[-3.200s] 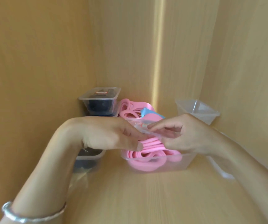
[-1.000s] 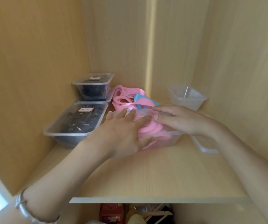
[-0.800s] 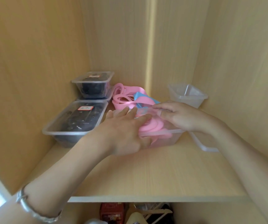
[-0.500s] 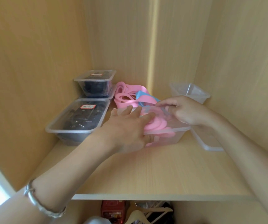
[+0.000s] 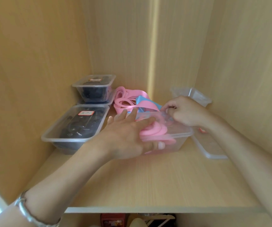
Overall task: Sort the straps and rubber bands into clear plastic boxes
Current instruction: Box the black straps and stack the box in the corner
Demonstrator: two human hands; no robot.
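A clear plastic box (image 5: 178,143) full of pink rubber bands (image 5: 155,131) stands mid-shelf with a clear lid (image 5: 176,127) lying on it. My left hand (image 5: 125,136) lies flat on the lid's left part, fingers straight, thumb against the box's front wall. My right hand (image 5: 186,112) has its fingers curled on the lid's far right corner and pinches the rim there. Behind the box lies a loose heap of pink straps (image 5: 125,99) with a blue strap (image 5: 146,102) among them.
Two lidded clear boxes of black straps stand at the left, a large one (image 5: 76,126) in front and a smaller one (image 5: 96,89) behind. An empty clear box (image 5: 192,95) sits at the back right, and another clear lid (image 5: 212,145) lies along the right wall. The shelf edge (image 5: 148,209) is near me.
The lid held over the box 3.2 s ago now lies on it. My left hand flattened onto it, and my right hand shifted to the far right corner.
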